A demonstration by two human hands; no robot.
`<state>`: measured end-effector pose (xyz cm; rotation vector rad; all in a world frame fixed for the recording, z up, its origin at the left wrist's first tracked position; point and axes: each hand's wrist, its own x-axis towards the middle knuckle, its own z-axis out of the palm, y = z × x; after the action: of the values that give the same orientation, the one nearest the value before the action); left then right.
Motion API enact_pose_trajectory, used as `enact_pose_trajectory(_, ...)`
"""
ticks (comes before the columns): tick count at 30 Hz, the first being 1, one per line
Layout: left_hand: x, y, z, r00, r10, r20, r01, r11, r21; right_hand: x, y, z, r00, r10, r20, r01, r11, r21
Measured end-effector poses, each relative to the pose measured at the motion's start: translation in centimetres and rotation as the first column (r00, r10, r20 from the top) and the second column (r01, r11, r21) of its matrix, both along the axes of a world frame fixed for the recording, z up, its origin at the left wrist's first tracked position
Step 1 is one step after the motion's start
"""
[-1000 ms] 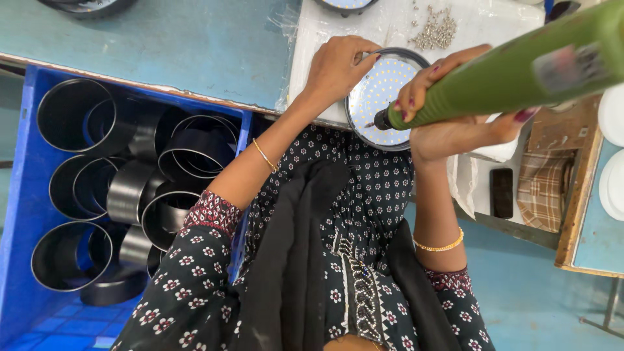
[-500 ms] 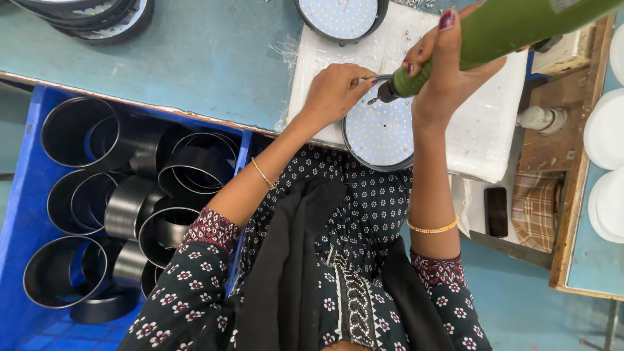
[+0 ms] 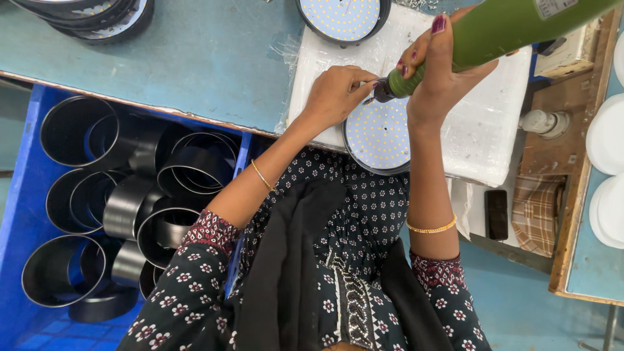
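Note:
My right hand (image 3: 434, 71) grips a green electric screwdriver (image 3: 507, 32) that slants down to the left, its tip at the upper edge of a round lamp disc (image 3: 380, 138) studded with small light dots. My left hand (image 3: 335, 96) pinches at the screwdriver's tip, fingers closed around the bit or a small screw that I cannot make out. The disc rests on a white foam pad (image 3: 494, 130) at the near edge of the teal workbench (image 3: 195, 58). A second identical disc (image 3: 341, 18) lies at the pad's far edge.
A blue crate (image 3: 26, 175) at my left holds several black metal rings. More stacked housings (image 3: 97, 16) sit at the bench's far left. To the right are a phone (image 3: 497, 214), a checked cloth (image 3: 536, 214), a wooden tray edge (image 3: 572, 214) and white round covers (image 3: 608, 162).
The view has tilted so the bench sits lower in frame. My right hand swung the screwdriver from lying across the disc to slanting down onto its upper edge; my left hand moved to the tip.

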<state>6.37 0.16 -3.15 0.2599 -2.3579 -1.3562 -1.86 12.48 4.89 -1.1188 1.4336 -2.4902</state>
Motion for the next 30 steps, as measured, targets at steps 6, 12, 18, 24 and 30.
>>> enact_pose_trajectory(6, 0.4, 0.1, 0.3, 0.999, -0.036, -0.034, 0.036, 0.999, -0.005, 1.7, -0.2, -0.1, 1.000, -0.012, -0.025, 0.013, 1.000, 0.014)
enact_pose_trajectory(12, 0.1, 0.1, -0.3, 0.998, -0.037, -0.052, 0.037, 0.999, -0.002, 1.7, -0.8, -0.5, 0.998, -0.040, -0.057, 0.043, 0.998, 0.048)
enact_pose_trajectory(18, -0.6, -0.3, -1.8, 0.995, -0.028, -0.095, 0.031, 0.999, 0.033, -0.5, 0.2, -1.8, 0.999, 0.028, 0.030, -0.028, 1.000, -0.009)
enact_pose_trajectory(24, -1.0, -0.7, -2.6, 0.998, -0.026, -0.060, 0.027, 0.999, 0.018, -4.5, 4.5, -0.7, 0.981, -0.191, -0.035, 0.188, 0.979, -0.075)
enact_pose_trajectory(30, -0.1, -2.2, -1.5, 0.997, -0.040, -0.060, 0.041, 0.999, 0.010, -4.9, 5.0, 0.3, 0.981, -0.191, -0.033, 0.190, 0.981, -0.038)
